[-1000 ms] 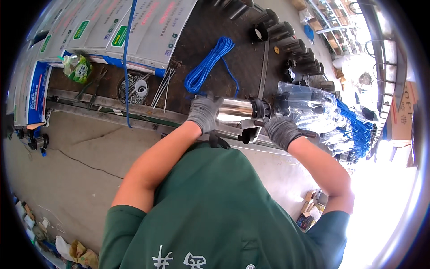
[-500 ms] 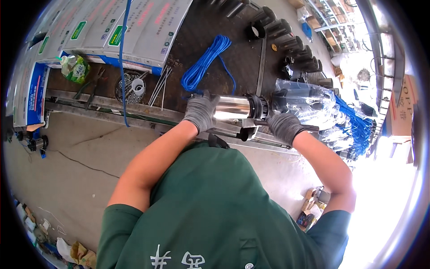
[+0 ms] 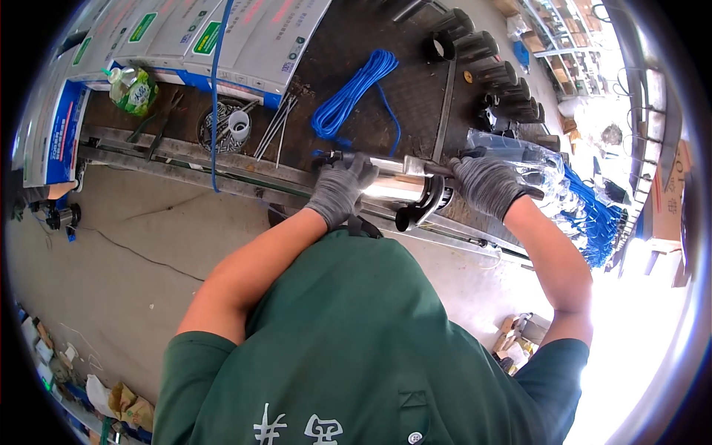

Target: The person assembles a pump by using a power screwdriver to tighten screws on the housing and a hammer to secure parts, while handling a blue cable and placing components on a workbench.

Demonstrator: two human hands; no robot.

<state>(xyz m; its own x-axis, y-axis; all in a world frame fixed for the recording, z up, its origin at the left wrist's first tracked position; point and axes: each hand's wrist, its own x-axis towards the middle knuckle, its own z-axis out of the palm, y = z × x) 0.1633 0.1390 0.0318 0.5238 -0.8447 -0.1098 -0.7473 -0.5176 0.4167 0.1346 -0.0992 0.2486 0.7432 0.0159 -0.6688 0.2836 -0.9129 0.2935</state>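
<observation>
- Left hand: fingers curled round left end of silver cylinder.
- Right hand: closed on grey tool.
- Table: dark; boxes left, blue cable mid, tubes right.
- Shelving beyond, right.
- Cylinder: between hands, at table's front edge.
</observation>
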